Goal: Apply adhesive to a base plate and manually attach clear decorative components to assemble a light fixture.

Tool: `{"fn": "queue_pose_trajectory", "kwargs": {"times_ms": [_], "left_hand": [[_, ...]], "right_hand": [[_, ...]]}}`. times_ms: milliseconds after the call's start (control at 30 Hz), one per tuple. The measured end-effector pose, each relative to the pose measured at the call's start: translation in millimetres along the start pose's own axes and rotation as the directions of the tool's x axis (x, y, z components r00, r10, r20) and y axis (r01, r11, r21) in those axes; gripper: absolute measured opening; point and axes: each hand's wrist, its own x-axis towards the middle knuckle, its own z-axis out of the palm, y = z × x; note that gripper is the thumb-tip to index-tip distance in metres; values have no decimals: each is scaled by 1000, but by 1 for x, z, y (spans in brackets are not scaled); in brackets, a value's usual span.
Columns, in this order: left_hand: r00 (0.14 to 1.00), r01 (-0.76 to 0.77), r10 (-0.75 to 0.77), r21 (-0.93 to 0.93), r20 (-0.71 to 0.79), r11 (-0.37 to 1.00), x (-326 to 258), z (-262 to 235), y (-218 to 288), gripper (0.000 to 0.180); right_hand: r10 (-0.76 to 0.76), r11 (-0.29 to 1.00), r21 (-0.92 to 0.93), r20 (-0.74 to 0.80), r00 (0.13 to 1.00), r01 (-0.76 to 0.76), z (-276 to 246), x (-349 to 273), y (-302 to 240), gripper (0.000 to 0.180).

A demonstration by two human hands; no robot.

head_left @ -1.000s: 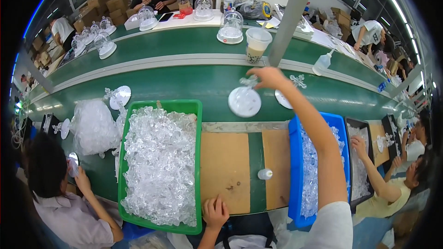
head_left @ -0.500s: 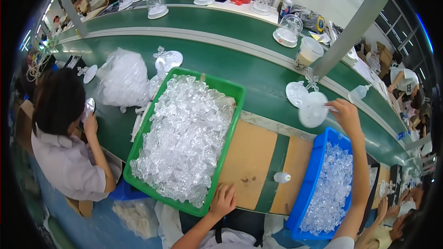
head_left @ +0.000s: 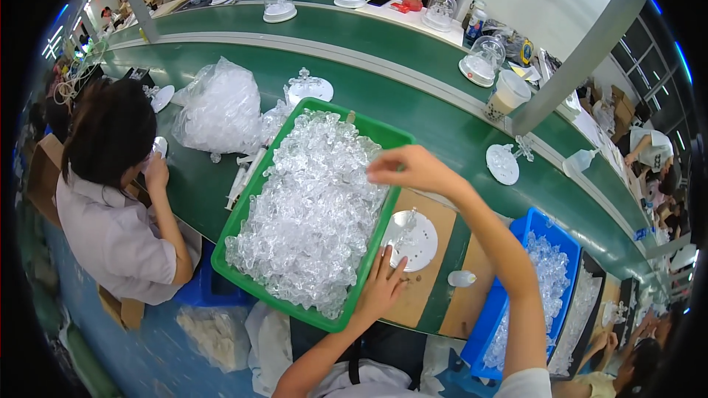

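Under the half-curled right grip (head_left: 419, 169), whose hold I cannot tell, is the green crate (head_left: 398, 135) of clear plastic pieces (head_left: 302, 214). The round white base (head_left: 420, 245), earlier in this grip, now lies touching the open-fingered left grip (head_left: 381, 293), so both can reach it.

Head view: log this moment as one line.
left hand: at lower edge of white disc | right hand: above clear pieces in green tray | small bottle: right of disc

Bright indoor light glints off the clear plastic pieces (head_left: 310, 210), while fisheye distortion bends the worktop (head_left: 435, 149) toward black corners.
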Motion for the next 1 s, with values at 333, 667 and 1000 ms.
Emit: {"fn": "queue_pose_trajectory", "kwargs": {"times_ms": [333, 667, 1000], "left_hand": [[991, 56, -87, 283, 99, 957, -21, 3, 28, 56], [969, 223, -220, -761, 108, 609, -35, -47, 46, 49], [826, 224, -563, -934, 30, 278, -24, -53, 59, 20]], "right_hand": [[109, 720, -638, -283, 953, -272, 66, 40, 31, 39], [172, 963, 254, -315, 933, -91, 31, -99, -24, 23], [449, 880, 399, -528, 721, -257, 163, -215, -55, 44]]}}
